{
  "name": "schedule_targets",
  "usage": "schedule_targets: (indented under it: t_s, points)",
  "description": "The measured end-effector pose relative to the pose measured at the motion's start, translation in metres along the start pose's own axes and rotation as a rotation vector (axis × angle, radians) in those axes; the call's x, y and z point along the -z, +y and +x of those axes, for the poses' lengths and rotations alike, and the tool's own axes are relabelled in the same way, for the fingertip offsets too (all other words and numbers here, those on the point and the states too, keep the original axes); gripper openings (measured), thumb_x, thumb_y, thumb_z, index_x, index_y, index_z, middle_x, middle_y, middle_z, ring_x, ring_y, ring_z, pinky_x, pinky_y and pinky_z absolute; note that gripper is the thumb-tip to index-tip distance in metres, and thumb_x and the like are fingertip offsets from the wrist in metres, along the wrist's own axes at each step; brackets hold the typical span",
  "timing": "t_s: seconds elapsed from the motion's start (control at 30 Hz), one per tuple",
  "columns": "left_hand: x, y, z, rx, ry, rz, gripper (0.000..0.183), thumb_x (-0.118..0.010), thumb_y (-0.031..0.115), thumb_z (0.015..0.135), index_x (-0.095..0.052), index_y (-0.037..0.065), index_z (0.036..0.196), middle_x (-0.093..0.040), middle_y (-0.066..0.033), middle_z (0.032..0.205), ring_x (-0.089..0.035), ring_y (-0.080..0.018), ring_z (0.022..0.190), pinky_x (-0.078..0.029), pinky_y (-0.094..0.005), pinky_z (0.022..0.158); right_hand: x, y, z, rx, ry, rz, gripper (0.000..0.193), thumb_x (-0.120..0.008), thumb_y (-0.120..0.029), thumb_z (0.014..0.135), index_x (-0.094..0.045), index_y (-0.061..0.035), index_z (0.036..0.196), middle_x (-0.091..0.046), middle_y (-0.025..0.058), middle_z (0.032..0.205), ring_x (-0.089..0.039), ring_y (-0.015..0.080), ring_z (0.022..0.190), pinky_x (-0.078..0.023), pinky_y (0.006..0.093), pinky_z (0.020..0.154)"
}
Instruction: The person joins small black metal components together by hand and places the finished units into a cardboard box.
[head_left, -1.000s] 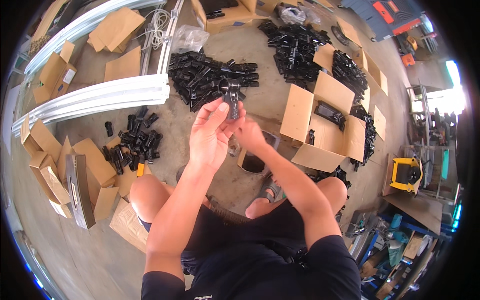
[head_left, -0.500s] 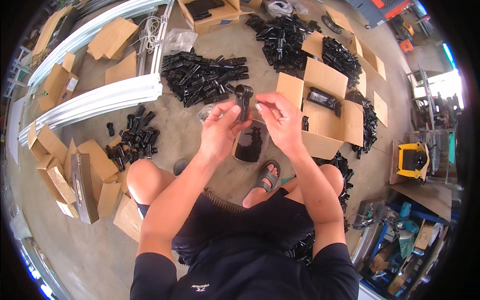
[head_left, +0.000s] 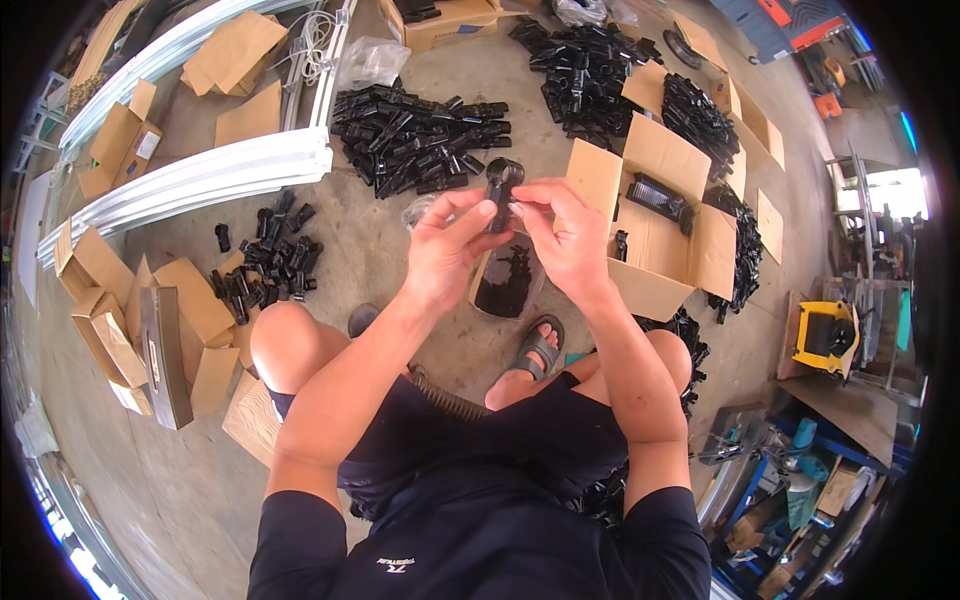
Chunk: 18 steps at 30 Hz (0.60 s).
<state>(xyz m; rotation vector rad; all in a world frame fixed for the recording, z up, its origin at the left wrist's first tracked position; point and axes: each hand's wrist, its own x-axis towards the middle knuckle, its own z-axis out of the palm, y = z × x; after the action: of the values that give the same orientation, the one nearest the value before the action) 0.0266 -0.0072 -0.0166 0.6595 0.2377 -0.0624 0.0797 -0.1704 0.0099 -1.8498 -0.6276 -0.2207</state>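
A black plastic fitting (head_left: 504,173) with a round ring at its top stands upright in front of me. My left hand (head_left: 445,250) is closed round its lower part, thumb and fingers on either side. My right hand (head_left: 568,240) is pinched against the fitting's right side, just below the ring. Whatever tiny part may sit between those fingertips is hidden. Beneath both hands a clear plastic tub (head_left: 488,268) on the floor holds small black pieces.
Heaps of black fittings lie at far centre (head_left: 415,140), far right (head_left: 585,75) and left (head_left: 265,260). An open cardboard box (head_left: 650,250) holding black parts stands to the right. White metal rails (head_left: 230,170) and cardboard (head_left: 190,290) are left; a yellow-framed object (head_left: 825,335) is far right.
My right fingertips have come in from beside the fitting and now touch it. The fitting sits slightly further right in view, along with the whole scene.
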Motion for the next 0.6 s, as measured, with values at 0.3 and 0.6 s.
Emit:
schedule_targets:
  t_s: [0.3, 0.6]
  points:
    - [0.005, 0.007, 0.001, -0.039, -0.007, 0.004, 0.015, -0.067, 0.005, 0.099, -0.065, 0.004, 0.114, -0.072, -0.0107, 0.114, -0.074, -0.0234, 0.099, -0.064, -0.0375, 0.087, -0.009, -0.004, 0.006, 0.018, 0.008, -0.035, 0.014, -0.072, 0.006, 0.089, -0.07, -0.0007, 0.102, -0.07, 0.0113, 0.097, -0.071, 0.0188, 0.079, -0.058, 0.0289, 0.067]
    - [-0.003, 0.003, -0.007, -0.057, 0.046, 0.069, 0.013, -0.068, 0.002, 0.098, -0.066, 0.003, 0.111, -0.072, -0.0106, 0.113, -0.073, -0.0227, 0.097, -0.063, -0.0376, 0.086, -0.01, -0.005, 0.006, 0.173, -0.01, -0.4, 0.01, -0.074, -0.002, 0.091, -0.064, 0.0, 0.09, -0.064, 0.0101, 0.083, -0.065, 0.0216, 0.072, -0.052, 0.0355, 0.062]
